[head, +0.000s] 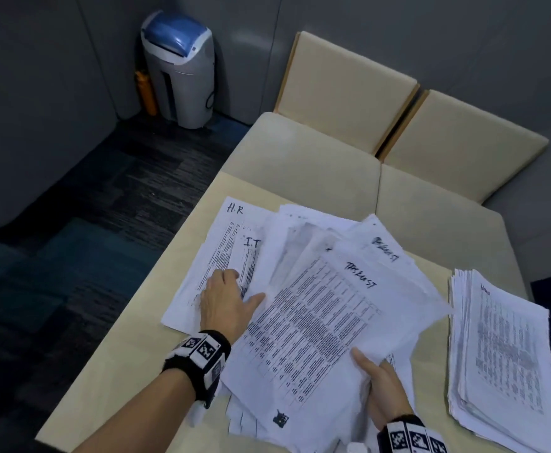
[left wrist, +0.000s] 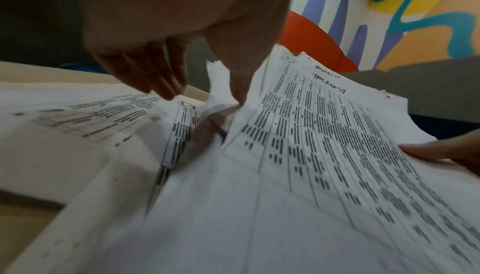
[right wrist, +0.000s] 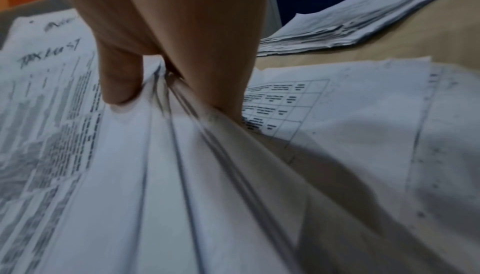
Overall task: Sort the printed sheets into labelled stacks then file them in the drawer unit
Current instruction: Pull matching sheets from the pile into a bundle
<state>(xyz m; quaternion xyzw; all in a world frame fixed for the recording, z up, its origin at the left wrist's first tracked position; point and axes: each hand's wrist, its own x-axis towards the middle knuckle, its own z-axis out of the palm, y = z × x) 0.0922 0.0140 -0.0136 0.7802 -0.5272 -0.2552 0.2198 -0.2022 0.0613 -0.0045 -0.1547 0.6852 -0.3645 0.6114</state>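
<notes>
A fanned bundle of printed sheets [head: 326, 308] headed "TASK LIST" is raised over the table [head: 127, 341]. My right hand [head: 375, 377] grips its near edge, thumb on top, fingers hidden beneath; the right wrist view shows the pinch [right wrist: 174, 98] on the layered sheets [right wrist: 155, 176]. My left hand [head: 239, 287] rests with straight fingers on the sheet marked "I.T" [head: 251, 253], its thumb against the bundle's left edge. The sheet marked "H.R" [head: 231, 214] lies beneath, further left. In the left wrist view the fingers [left wrist: 166, 92] touch the flat sheets beside the bundle [left wrist: 324, 145].
A thick stack of printed sheets [head: 496, 348] lies at the table's right edge, also in the right wrist view [right wrist: 350, 26]. Beige sofa seats [head: 316, 158] stand beyond the table. A grey and blue bin [head: 179, 70] and an orange bottle [head: 146, 93] stand in the far corner.
</notes>
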